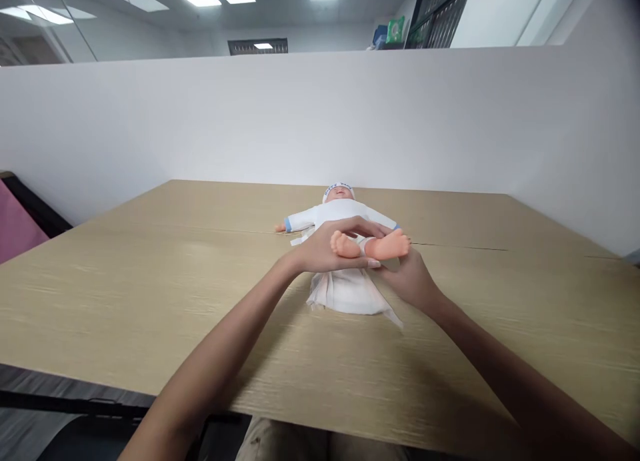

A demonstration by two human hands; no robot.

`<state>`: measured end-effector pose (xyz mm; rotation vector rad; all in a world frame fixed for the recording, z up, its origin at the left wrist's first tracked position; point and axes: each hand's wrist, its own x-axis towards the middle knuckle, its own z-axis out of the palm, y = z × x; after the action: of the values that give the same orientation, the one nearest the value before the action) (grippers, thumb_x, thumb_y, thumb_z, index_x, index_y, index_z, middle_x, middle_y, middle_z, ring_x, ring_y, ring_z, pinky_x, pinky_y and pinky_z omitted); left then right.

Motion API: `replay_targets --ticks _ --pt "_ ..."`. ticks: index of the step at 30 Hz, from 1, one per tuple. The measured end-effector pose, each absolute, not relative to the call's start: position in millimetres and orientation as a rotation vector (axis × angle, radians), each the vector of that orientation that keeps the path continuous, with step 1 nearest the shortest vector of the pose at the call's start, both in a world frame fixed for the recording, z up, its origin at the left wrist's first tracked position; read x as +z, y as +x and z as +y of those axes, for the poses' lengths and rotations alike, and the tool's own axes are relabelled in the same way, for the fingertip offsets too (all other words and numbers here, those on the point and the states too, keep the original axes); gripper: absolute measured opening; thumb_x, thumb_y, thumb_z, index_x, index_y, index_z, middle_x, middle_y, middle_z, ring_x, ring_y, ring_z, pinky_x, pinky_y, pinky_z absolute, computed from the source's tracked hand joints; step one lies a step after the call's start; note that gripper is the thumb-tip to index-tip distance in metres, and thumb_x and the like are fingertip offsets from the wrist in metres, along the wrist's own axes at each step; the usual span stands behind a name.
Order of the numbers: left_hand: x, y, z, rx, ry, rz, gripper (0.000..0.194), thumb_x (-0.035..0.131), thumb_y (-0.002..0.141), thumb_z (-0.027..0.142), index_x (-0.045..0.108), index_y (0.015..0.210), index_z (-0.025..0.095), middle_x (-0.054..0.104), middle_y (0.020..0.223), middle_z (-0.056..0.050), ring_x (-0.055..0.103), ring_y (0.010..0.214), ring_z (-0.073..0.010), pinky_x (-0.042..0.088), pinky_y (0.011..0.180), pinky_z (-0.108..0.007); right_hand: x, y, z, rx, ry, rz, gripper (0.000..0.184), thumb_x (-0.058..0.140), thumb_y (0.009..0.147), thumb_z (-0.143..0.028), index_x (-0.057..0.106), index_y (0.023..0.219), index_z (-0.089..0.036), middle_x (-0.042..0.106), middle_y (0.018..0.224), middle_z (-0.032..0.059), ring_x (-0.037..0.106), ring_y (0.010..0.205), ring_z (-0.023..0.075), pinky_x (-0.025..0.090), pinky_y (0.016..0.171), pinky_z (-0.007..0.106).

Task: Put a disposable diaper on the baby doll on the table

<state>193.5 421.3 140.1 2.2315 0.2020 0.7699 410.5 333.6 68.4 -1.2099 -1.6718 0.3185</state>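
Note:
A baby doll (343, 212) lies on its back, head away from me, in a white long-sleeved top with blue cuffs and a printed white cap. Its bare feet point towards me, raised off the table. From the left, my left hand (320, 249) curls round its lower legs, thumb above and fingers below. My right hand (413, 281) closes round the legs from the right, its fingers partly hidden behind the feet. Below both hands a thin white cloth (345, 296) spreads out under the doll, its near edge loose and wrinkled.
The wooden table (125, 274) has a thin seam across it. A white partition (320, 121) stands behind its far edge. A pink and black object (23, 218) is at the left. Beneath the near edge a dark chair (83, 438) shows.

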Motion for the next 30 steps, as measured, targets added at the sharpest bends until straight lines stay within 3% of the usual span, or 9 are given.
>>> replay_targets --ticks 3,5,7,11,16,24,30 --pt "122.8 169.8 423.6 0.812 2.3 0.177 0.042 0.086 0.092 0.04 0.072 0.126 0.021 0.077 0.13 -0.011 0.072 0.124 -0.0268 0.055 0.117 -0.047 63.7 434.2 330.1 0.323 -1.177 -1.755 0.049 0.078 0.099 -0.044 0.07 0.145 -0.03 0.073 0.151 0.008 0.066 0.143 0.0358 0.054 0.124 0.055" --pt "107.0 149.2 427.9 0.757 2.426 0.21 0.036 0.08 0.096 0.037 0.072 0.127 0.021 0.077 0.132 -0.012 0.071 0.126 -0.0286 0.054 0.117 -0.049 54.2 454.6 325.5 0.253 -1.121 -1.929 0.035 0.067 0.106 -0.037 0.074 0.14 -0.031 0.074 0.148 0.0063 0.067 0.143 0.0331 0.053 0.125 0.053" --pt "88.1 129.5 432.8 0.694 2.541 0.22 0.034 0.078 0.097 0.036 0.072 0.127 0.021 0.076 0.135 -0.013 0.069 0.132 -0.0317 0.052 0.12 -0.052 41.4 471.6 321.5 0.114 -1.022 -2.123 0.036 0.053 0.109 -0.027 0.076 0.136 -0.032 0.074 0.148 0.0055 0.067 0.143 0.0297 0.054 0.123 0.051" --pt "56.1 104.2 440.7 0.648 2.61 0.141 0.052 0.08 0.095 0.037 0.065 0.143 0.024 0.071 0.149 -0.016 0.06 0.15 -0.0362 0.046 0.128 -0.059 17.3 485.9 321.2 -0.165 -0.914 -2.297 0.041 0.046 0.108 -0.019 0.076 0.133 -0.03 0.073 0.148 0.0069 0.064 0.146 0.0281 0.058 0.116 0.048" --pt "51.1 96.6 443.7 0.565 2.662 0.119 0.069 0.083 0.093 0.039 0.056 0.156 0.028 0.064 0.16 -0.015 0.053 0.157 -0.0371 0.043 0.131 -0.061 6.2 489.4 327.8 -0.243 -0.927 -2.394 0.036 0.05 0.107 -0.023 0.075 0.133 -0.03 0.071 0.155 0.0043 0.059 0.152 0.0279 0.055 0.117 0.045" --pt "49.6 92.9 440.4 0.385 2.741 0.221 0.094 0.074 0.077 0.002 0.049 0.163 0.032 0.053 0.173 -0.008 0.04 0.167 -0.0323 0.039 0.136 -0.059 4.2 494.5 328.3 -0.259 -0.967 -2.467 0.036 0.054 0.104 -0.017 0.076 0.129 -0.031 0.071 0.155 0.0043 0.06 0.151 0.028 0.057 0.113 0.045" --pt "50.7 93.9 437.2 0.38 2.725 0.253 0.089 0.072 0.078 -0.003 0.055 0.158 0.031 0.055 0.171 -0.009 0.04 0.167 -0.0304 0.042 0.134 -0.058 5.8 493.1 328.4 -0.368 -0.943 -2.496 0.033 0.055 0.109 -0.018 0.076 0.131 -0.031 0.07 0.157 0.0044 0.061 0.149 0.0272 0.058 0.113 0.046"
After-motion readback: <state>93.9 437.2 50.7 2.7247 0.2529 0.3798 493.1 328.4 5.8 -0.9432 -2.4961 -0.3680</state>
